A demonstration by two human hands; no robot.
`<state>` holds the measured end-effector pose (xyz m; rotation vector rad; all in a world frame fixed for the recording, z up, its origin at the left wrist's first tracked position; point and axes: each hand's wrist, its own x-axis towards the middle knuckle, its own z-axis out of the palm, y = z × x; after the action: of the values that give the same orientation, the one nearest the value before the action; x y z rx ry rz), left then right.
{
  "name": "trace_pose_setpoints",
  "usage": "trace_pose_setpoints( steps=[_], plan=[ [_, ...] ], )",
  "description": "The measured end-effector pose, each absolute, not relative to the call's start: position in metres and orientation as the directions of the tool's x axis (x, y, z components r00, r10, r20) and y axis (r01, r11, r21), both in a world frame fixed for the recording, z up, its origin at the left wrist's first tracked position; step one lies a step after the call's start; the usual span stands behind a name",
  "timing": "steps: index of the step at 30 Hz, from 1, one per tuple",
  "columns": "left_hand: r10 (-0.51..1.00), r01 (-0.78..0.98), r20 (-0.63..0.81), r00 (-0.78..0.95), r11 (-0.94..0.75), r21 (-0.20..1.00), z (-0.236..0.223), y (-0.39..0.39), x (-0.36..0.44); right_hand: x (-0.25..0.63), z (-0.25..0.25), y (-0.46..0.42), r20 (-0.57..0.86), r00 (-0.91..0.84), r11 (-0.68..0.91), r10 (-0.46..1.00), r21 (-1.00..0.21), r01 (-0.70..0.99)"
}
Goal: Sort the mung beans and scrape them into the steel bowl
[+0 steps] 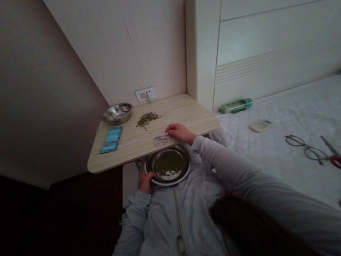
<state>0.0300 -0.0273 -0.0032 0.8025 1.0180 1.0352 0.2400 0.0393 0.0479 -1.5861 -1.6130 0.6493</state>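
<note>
So the left hand (146, 182) is closed on a round shiny metal dish (186, 155), thumb over the rim, small green grains (169, 161) inside. Right hand's (180, 132) fingers are bunched at a thin whitish patch with dark specks (160, 139) on the pale wood-grain tabletop (131, 146); can't tell if they're pinching it. Loose green-brown grains (148, 119) lie beyond.

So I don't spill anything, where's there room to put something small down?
Try the tabletop between the green pile, right hand and headboard. The bed has room beyond the glasses, right of the white gadget. It's crowded at the tabletop's left, with a metal bowl and blue item, and by the right hand, with scattered bits.
</note>
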Motion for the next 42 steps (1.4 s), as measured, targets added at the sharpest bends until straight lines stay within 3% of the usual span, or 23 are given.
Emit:
trace_pose_setpoints(
  steps=[26,42],
  plan=[
    [0.955,-0.313,-0.238,0.176,0.283,0.906,-0.017,-0.02,0.027,0.239,0.05,0.037,0.172,0.044,0.107,0.984,-0.773,0.625],
    [0.948,-0.319,-0.263,0.18,0.309,0.896,-0.014,-0.023,0.028,0.241,0.046,0.036,0.179,-0.013,0.161,0.984,-0.849,0.504]
  ],
)
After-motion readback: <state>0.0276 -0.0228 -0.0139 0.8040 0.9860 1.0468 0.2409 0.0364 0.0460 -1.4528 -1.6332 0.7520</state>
